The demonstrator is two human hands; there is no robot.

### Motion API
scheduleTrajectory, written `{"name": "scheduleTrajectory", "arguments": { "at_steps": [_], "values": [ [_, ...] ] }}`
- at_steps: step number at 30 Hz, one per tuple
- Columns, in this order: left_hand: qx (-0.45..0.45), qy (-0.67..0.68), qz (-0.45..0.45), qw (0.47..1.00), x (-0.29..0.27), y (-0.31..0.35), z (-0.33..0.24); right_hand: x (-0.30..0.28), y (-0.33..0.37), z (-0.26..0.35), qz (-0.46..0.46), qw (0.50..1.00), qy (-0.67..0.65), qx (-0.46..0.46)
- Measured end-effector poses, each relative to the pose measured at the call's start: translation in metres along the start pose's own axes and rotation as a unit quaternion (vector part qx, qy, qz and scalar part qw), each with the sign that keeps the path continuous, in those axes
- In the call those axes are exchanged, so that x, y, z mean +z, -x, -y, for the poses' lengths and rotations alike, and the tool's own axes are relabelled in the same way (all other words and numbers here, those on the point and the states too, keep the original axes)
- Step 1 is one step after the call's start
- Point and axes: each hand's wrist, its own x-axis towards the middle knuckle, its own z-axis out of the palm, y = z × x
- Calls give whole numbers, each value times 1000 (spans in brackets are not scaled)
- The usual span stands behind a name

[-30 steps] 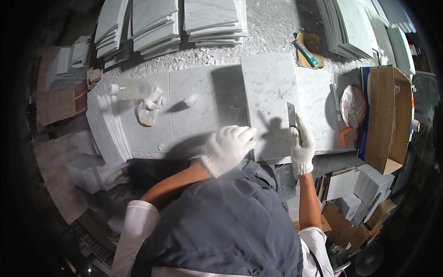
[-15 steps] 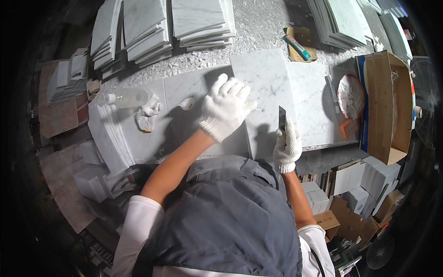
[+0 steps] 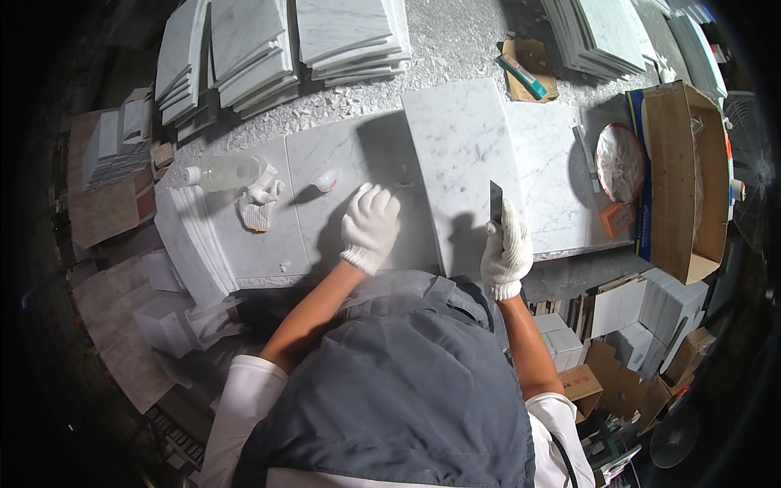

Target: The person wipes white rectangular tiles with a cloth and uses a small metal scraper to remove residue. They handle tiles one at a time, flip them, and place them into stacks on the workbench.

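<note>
- Just left of the marble slab (image 3: 455,138), left hand (image 3: 370,229) is now lower, clear of the slab's edge; fingers part-curled, can't tell if holding anything.
- Right hand (image 3: 506,254) still closed on dark flat blade (image 3: 496,202), over slab's right side. Slab's left side now uncovered.
- Slab lies across the pale worktop (image 3: 329,146); bottle (image 3: 230,173) and spare glove (image 3: 257,213) left.
- Stone chips (image 3: 338,110) behind, open cardboard box (image 3: 679,183) right.
</note>
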Motion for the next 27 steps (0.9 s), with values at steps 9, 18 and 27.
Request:
{"name": "scheduleTrajectory", "arguments": {
  "at_steps": [9,18,27],
  "values": [
    [-67,241,-232,940,-54,-46,-1,0,3,-1,7,999,-25,26],
    [-41,107,-118,986,-73,-141,-4,-2,2,-2,6,999,-35,27],
    [-1,107,-117,987,-77,-82,-23,0,2,-3,-14,999,-37,20]
  ]
}}
